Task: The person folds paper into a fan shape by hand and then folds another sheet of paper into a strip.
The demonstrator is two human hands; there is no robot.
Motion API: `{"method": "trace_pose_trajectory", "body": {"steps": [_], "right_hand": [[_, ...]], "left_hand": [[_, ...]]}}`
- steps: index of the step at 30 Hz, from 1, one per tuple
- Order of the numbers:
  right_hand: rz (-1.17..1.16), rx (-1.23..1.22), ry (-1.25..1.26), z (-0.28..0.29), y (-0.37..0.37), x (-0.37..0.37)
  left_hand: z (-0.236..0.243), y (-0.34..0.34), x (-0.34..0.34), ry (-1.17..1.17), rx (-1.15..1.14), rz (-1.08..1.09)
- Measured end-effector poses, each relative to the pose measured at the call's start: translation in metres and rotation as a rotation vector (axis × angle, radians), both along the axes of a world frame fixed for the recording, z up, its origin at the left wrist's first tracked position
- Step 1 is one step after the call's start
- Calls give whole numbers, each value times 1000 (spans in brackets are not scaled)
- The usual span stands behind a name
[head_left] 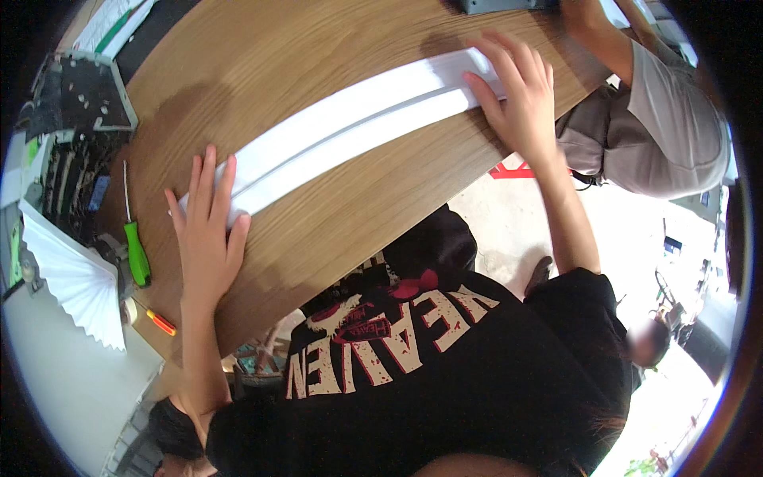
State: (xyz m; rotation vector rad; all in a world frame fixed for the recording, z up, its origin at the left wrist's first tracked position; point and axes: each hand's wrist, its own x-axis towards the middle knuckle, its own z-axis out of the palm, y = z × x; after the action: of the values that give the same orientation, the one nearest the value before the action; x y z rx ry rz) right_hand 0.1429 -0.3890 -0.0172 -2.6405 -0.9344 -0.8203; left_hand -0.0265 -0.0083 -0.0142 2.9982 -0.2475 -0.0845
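Observation:
A long white strip, which looks like folded paper, lies slantwise across the wooden table. A narrower band runs along its near side, with a lengthwise fold line between. On the strip's left end my left hand rests, fingers stretched out and thumb apart. My right hand covers the right end, its fingers bent over the far corner and its thumb on the near part. Both hands touch the strip, and its two ends are partly hidden under them. Neither hand is closed around it.
The wooden table has a green-handled screwdriver at its left edge. Nearby are an orange-handled tool, a tape roll and a pleated white sheet. Another person sits at the far right beside a grey case.

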Motion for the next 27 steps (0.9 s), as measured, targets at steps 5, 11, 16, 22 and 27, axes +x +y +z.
{"method": "trace_pose_trajectory", "body": {"steps": [5, 11, 16, 22, 27], "right_hand": [[-99, 320, 98, -6, -12, -117], [-272, 937, 1088, -23, 13, -197], [-125, 1303, 880, -14, 33, -202], [110, 1217, 459, 27, 59, -143], [76, 588, 67, 147, 44, -34]], "left_hand": [[9, -31, 0, 83, -30, -90], [13, -77, -30, 102, -30, -290], [20, -99, -24, 55, 66, -344], [27, -109, -1, -86, 2, -353], [64, -116, 10, -528, -210, -356]]}}
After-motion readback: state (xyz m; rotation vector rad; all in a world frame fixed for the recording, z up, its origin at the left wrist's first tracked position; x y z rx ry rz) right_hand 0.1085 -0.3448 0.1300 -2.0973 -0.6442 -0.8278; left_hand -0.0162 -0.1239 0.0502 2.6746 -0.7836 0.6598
